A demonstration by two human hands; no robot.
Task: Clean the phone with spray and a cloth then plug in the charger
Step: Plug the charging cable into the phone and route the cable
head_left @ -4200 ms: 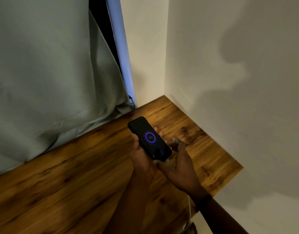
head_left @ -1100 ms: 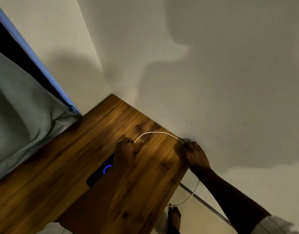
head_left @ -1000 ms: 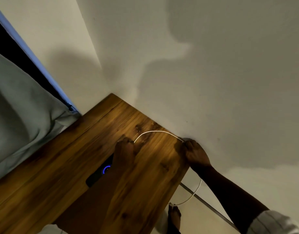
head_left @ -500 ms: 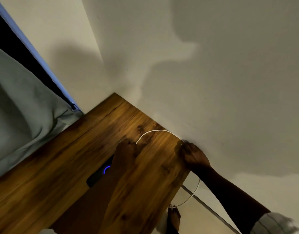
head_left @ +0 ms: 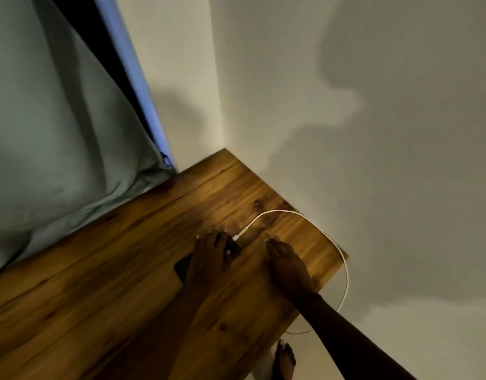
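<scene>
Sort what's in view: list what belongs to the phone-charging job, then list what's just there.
Belongs to the job:
phone, flat on the table under the left hand
white charger cable, run to the phone's end and trailing off the table edge
right hand, flat on the table, holding nothing

Just there:
wooden table
grey-green curtain
wall

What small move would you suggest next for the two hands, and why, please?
Probably lift the left hand off the phone and withdraw both hands: the white cable already appears plugged into the phone's end, the phone lies flat on the table, and the right hand is open, holding nothing.
</scene>
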